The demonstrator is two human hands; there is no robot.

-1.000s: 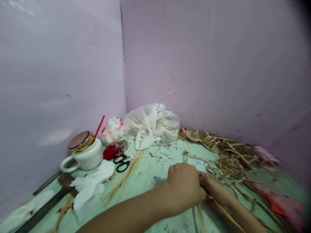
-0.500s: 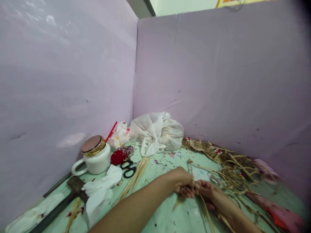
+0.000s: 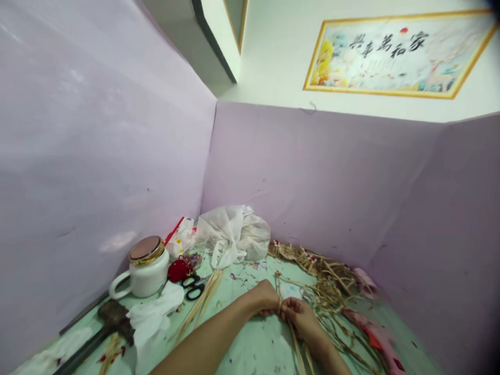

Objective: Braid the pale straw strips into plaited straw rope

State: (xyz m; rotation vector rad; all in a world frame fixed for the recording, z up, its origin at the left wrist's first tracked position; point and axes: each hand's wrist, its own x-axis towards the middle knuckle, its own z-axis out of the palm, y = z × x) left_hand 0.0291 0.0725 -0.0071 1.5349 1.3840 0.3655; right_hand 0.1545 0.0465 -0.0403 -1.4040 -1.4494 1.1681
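Observation:
My left hand [image 3: 264, 298] and my right hand [image 3: 297, 316] meet over the green table [image 3: 250, 346], both closed in a pinch on thin straw strands [image 3: 297, 348]. The strands run from between the fingers down toward the frame's bottom edge, and one stands up from the pinch. A tangled heap of woven straw pieces [image 3: 328, 278] with red bits lies just right of and behind my hands.
At the left stand a white mug with a gold lid [image 3: 144, 271], a hammer [image 3: 97, 333], white tissue [image 3: 154, 317], black scissors [image 3: 193, 287], a red pouch [image 3: 177, 271] and loose straw sticks [image 3: 199, 304]. A white plastic bag [image 3: 232, 234] fills the corner. Lilac panels wall the table.
The view has tilted upward, showing the wall and a framed picture. My hands have stayed together on the straw, the left hand turning from a covering fist to a pinch.

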